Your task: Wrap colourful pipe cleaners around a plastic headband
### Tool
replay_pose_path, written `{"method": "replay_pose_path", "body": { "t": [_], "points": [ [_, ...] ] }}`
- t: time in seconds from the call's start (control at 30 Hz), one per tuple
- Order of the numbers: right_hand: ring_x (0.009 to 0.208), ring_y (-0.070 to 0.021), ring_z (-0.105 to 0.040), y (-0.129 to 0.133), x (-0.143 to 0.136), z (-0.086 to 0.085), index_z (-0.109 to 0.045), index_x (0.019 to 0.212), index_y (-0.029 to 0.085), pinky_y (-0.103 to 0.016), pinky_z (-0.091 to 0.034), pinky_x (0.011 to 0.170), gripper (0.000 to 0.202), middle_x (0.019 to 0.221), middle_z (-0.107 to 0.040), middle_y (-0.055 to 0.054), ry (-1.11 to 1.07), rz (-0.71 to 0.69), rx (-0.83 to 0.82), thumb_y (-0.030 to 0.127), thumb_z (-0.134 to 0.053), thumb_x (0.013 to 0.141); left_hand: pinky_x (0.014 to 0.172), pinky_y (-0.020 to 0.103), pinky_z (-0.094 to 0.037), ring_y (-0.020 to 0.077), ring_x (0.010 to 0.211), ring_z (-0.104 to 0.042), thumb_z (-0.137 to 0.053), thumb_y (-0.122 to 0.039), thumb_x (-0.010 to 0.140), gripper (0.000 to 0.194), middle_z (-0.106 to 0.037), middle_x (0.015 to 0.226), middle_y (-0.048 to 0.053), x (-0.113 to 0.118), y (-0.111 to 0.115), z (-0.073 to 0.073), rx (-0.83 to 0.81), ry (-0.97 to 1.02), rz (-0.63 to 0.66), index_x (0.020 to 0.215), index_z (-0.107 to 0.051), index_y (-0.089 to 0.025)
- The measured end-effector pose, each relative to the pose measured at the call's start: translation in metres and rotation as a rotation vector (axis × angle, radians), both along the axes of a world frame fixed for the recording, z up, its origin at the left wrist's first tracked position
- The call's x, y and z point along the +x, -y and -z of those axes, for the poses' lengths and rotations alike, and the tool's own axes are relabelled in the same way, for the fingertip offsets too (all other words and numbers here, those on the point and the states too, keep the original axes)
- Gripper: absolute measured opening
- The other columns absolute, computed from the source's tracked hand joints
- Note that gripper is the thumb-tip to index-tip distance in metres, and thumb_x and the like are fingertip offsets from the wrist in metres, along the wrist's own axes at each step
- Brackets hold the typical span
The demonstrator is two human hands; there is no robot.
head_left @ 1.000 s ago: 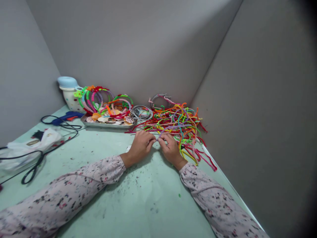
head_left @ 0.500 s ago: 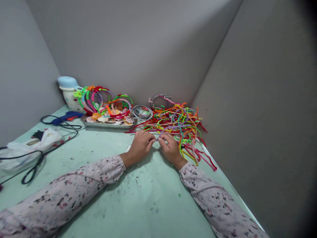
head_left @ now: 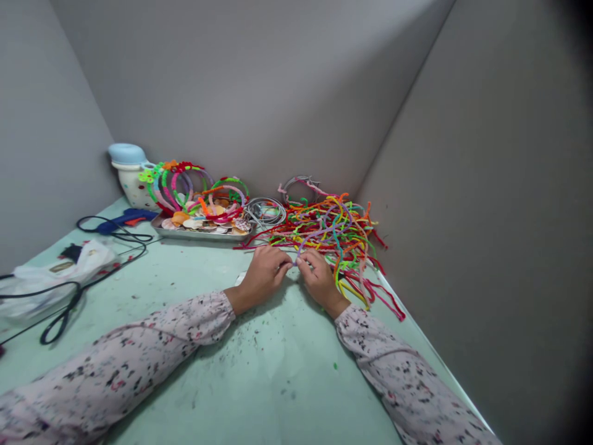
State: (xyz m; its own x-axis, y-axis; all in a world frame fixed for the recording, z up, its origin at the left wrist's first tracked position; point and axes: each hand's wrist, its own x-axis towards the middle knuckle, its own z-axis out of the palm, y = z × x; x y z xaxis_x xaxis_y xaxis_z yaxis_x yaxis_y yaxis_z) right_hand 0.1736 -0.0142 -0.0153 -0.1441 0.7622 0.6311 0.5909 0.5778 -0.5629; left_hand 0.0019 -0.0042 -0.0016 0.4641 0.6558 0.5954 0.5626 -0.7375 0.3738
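My left hand [head_left: 265, 272] and my right hand [head_left: 320, 278] are close together over the table, fingertips pinched. Between them runs a purple pipe cleaner [head_left: 299, 250], which both hands grip near one end; its free part curves up from my right fingertips. Right behind and beside my right hand lies a heap of colourful pipe cleaners [head_left: 343, 224] in red, orange, yellow, green and pink. A coil of grey wire [head_left: 266, 211] rests behind my left hand.
At the back left, a metal tray [head_left: 204, 235] holds shells and colourful wrapped hoops [head_left: 178, 185]. A white bottle with a blue lid [head_left: 134, 179] stands behind it. Further left lie a blue tool [head_left: 121, 220], a black cable [head_left: 74, 309] and a white plastic bag [head_left: 41, 284].
The purple pipe cleaner's free part has shifted and now curves up more steeply from my right fingertips. Both hands have moved only very slightly to the right.
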Motion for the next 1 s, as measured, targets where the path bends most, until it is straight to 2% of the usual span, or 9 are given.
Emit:
{"method": "replay_pose_path", "body": {
  "t": [0.43,0.7,1.0],
  "points": [
    [0.081,-0.0186,-0.052,-0.0003,-0.0006,0.0007,-0.055,0.075,0.020,-0.033,-0.040,0.077,0.020,0.079,-0.056,-0.003,-0.006,0.000,-0.006,0.025,-0.045,0.092,0.079,0.035,-0.034,0.0188,0.082,-0.051,-0.052,-0.025,0.089,0.012,-0.064,0.081,0.002,0.0001,0.0000,0.0000,-0.001,-0.004,0.001,0.085,-0.062,-0.019],
    [0.092,-0.0208,-0.055,0.0050,-0.0001,-0.0034,-0.058,0.092,0.020,-0.038,-0.041,0.085,0.008,0.092,-0.060,-0.005,-0.027,0.085,0.137,0.026,-0.057,0.086,0.079,0.035,-0.036,0.0183,0.082,-0.052,-0.053,-0.025,0.089,0.013,-0.063,0.080,0.002,-0.0006,-0.0034,0.0000,-0.071,0.084,-0.095,0.083,-0.061,-0.019],
    [0.094,-0.0213,-0.056,0.0022,-0.0007,-0.0025,-0.062,0.091,0.022,-0.039,-0.043,0.085,0.008,0.094,-0.061,-0.005,0.043,0.078,0.235,0.024,-0.063,0.083,0.080,0.035,-0.037,0.0185,0.083,-0.053,-0.052,-0.026,0.089,0.014,-0.063,0.081,0.002,-0.0007,-0.0023,-0.0021,-0.094,0.087,-0.106,0.083,-0.061,-0.019]
  ]
}}
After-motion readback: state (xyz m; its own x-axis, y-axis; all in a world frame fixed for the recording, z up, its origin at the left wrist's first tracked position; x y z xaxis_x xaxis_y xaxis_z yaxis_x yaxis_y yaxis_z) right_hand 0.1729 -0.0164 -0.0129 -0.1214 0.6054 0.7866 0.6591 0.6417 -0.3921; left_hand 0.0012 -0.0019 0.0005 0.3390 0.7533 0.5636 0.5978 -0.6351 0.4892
